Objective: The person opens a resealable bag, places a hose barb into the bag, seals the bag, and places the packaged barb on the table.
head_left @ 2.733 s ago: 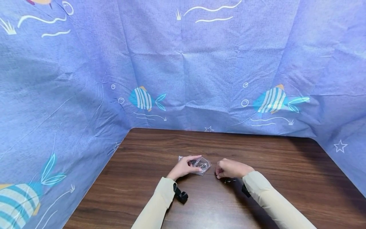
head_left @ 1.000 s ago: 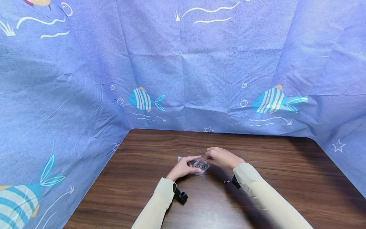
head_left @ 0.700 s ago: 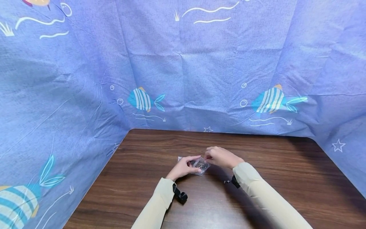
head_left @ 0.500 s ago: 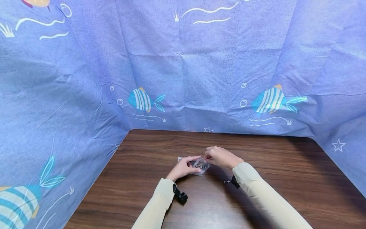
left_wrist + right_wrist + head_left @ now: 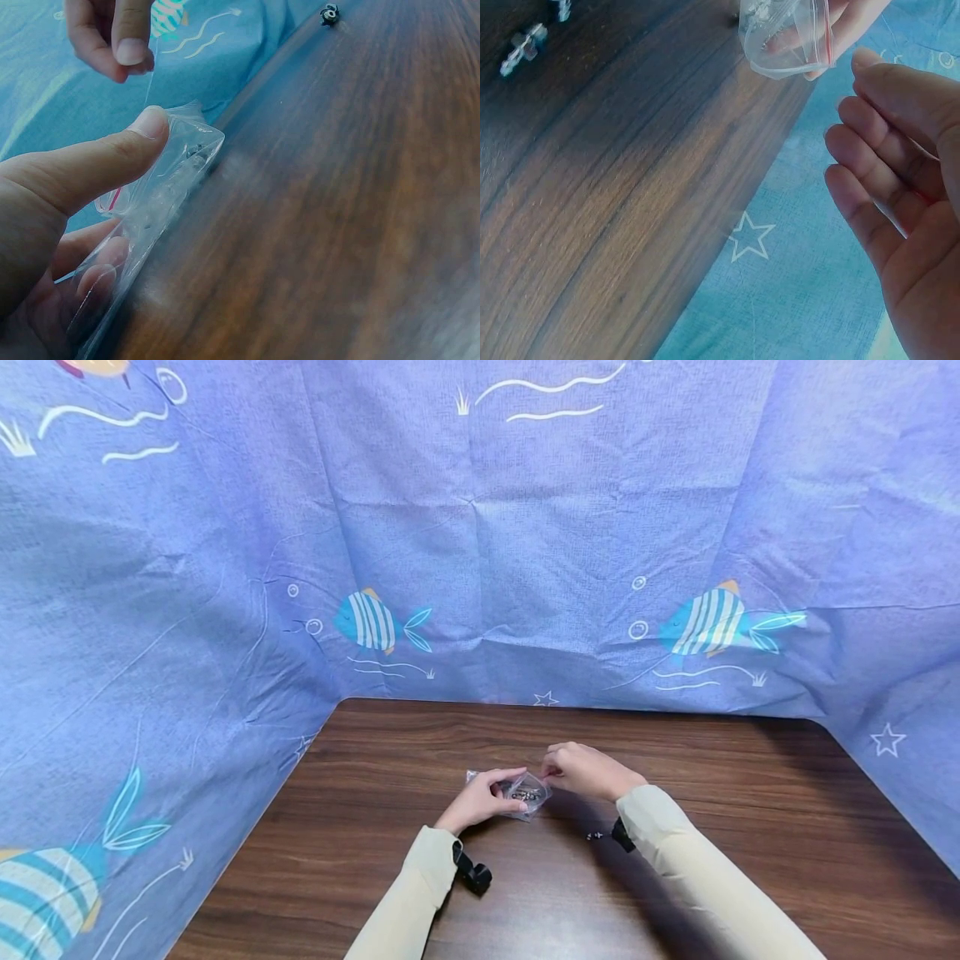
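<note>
My left hand (image 5: 480,797) grips a clear zip bag (image 5: 529,793), its thumb on one side and fingers behind the plastic. Small dark and silvery pieces (image 5: 196,152) show inside the bag in the left wrist view. A red strip runs along the bag's mouth (image 5: 829,34) in the right wrist view. Just right of that mouth is my right hand (image 5: 585,771). In the right wrist view its fingers are loosely bent and no object shows in them. Small shiny metal pieces (image 5: 525,49) lie on the table, below the right hand in the head view.
A brown wood-grain table (image 5: 375,827) spreads under both hands. Blue cloth (image 5: 555,552) printed with fish hangs behind it and along the left side. Black cameras (image 5: 474,870) are strapped at the wrists.
My right hand has gone from the loose pieces up to the bag's mouth, then drawn slightly right. Fewer pieces show on the table than at first. The left hand keeps holding the bag.
</note>
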`<action>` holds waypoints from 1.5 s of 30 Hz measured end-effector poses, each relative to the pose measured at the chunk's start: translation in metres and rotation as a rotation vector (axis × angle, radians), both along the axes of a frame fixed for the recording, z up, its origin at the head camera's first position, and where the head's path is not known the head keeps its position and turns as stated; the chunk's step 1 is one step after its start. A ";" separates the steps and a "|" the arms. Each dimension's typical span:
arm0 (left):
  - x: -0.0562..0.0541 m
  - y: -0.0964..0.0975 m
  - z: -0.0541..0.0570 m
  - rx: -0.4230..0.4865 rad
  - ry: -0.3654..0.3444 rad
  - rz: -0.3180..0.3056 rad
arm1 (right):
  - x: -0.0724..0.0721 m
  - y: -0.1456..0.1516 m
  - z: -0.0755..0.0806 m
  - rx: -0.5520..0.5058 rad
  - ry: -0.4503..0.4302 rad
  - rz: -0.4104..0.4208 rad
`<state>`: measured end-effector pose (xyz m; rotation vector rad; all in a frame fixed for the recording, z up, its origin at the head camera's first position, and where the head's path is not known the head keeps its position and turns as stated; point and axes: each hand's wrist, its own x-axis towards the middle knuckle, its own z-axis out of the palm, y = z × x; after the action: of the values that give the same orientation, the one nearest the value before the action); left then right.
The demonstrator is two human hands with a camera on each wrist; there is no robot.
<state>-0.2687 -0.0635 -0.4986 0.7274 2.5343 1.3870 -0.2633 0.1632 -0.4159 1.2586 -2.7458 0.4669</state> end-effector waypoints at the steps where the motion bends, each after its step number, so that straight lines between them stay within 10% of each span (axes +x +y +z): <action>1: 0.000 0.000 0.000 0.001 0.001 0.000 | 0.000 0.001 0.000 -0.002 -0.009 0.004; 45: -0.001 -0.001 0.001 0.014 -0.001 -0.003 | 0.033 0.075 -0.013 0.087 -0.390 -0.072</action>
<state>-0.2696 -0.0641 -0.4979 0.7323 2.5241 1.4054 -0.2299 0.2384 -0.4287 1.1906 -3.1510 0.6551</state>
